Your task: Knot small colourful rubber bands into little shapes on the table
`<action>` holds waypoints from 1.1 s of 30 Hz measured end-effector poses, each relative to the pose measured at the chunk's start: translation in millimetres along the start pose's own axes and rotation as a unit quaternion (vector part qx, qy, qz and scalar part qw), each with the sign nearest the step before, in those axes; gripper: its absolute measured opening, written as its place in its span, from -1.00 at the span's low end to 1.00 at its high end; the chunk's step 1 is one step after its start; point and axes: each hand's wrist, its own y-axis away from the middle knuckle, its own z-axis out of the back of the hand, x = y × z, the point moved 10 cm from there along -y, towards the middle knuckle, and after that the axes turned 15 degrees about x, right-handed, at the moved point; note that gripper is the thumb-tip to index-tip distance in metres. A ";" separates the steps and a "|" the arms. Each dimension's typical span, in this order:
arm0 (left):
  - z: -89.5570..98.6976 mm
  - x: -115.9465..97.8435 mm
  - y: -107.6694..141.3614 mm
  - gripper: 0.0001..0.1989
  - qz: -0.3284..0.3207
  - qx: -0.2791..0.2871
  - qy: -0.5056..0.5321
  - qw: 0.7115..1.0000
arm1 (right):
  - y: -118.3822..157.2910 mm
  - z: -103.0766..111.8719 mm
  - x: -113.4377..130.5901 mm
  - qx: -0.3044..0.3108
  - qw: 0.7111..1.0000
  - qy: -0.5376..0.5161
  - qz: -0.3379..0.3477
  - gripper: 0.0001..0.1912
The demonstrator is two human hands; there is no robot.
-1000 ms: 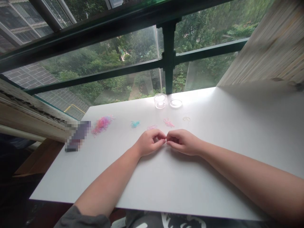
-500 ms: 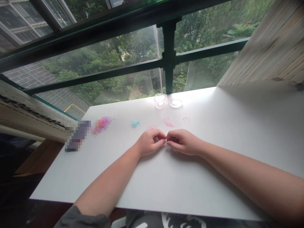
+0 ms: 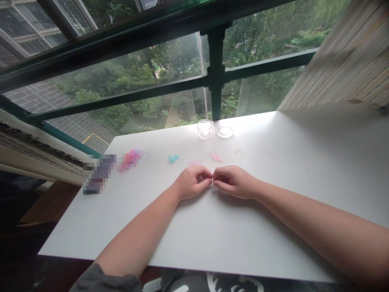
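White counter (image 3: 273, 211) below a window, left hand (image 3: 191, 183) and right hand (image 3: 234, 182) resting mid-counter, pinched fingertip to fingertip on something too small to make out, loose pink bands (image 3: 194, 163) just beyond the left hand, toward the far edge.

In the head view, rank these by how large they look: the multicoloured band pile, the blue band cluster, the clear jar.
1. multicoloured band pile
2. clear jar, though it stands farther away
3. blue band cluster
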 end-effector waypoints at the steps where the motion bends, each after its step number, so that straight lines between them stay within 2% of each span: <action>1: -0.1 0.1 0.0 -0.88 0.001 0.001 0.000 1.000 | 0.0 -0.1 0.0 0.001 1.000 0.000 0.000 -0.92; 33: -1.5 -0.3 -0.8 -0.86 0.006 0.012 0.005 1.000 | 0.1 -1.2 -1.9 0.002 1.000 -0.004 0.003 -0.91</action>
